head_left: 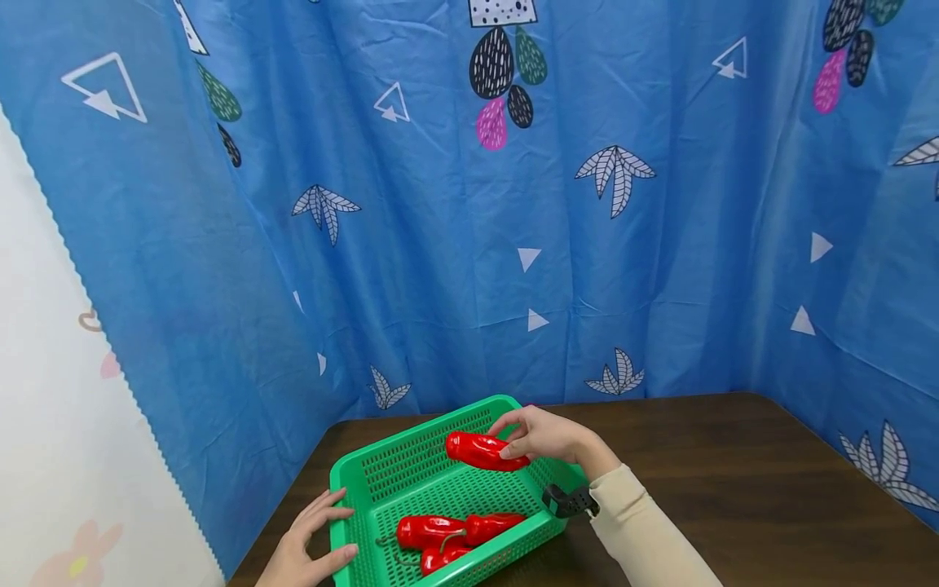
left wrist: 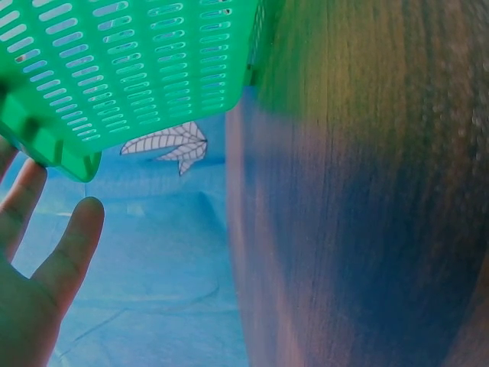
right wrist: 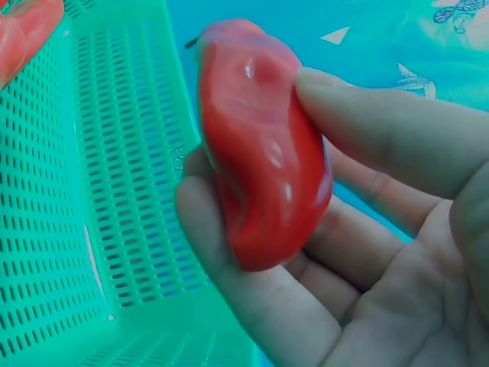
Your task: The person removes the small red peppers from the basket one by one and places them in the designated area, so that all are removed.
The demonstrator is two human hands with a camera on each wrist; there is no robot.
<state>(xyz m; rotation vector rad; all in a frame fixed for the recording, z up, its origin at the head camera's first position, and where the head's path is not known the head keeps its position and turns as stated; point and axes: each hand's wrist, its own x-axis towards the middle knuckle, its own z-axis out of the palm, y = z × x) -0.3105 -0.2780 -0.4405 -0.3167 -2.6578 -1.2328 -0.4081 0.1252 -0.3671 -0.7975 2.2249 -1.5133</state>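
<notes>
A glossy red pepper [head_left: 480,451] is held above the green basket [head_left: 411,439] by my right hand [head_left: 546,434]. In the right wrist view, thumb and fingers grip the pepper [right wrist: 263,153] from both sides, and a dark stem shows at its top end. Several more red peppers [head_left: 433,531] with thin curved stems lie together at the near end of the basket floor. At the basket's left rim is my left hand [head_left: 304,542], its fingers spread and fairly straight. The left wrist view shows those fingertips right at the rim [left wrist: 72,164].
The basket stands on a dark brown wooden table [head_left: 697,473]. Behind it and along both sides hangs a blue patterned curtain [head_left: 469,244]. A white cloth [head_left: 66,391] hangs at the far left. A black strap device [head_left: 568,500] sits at the right wrist.
</notes>
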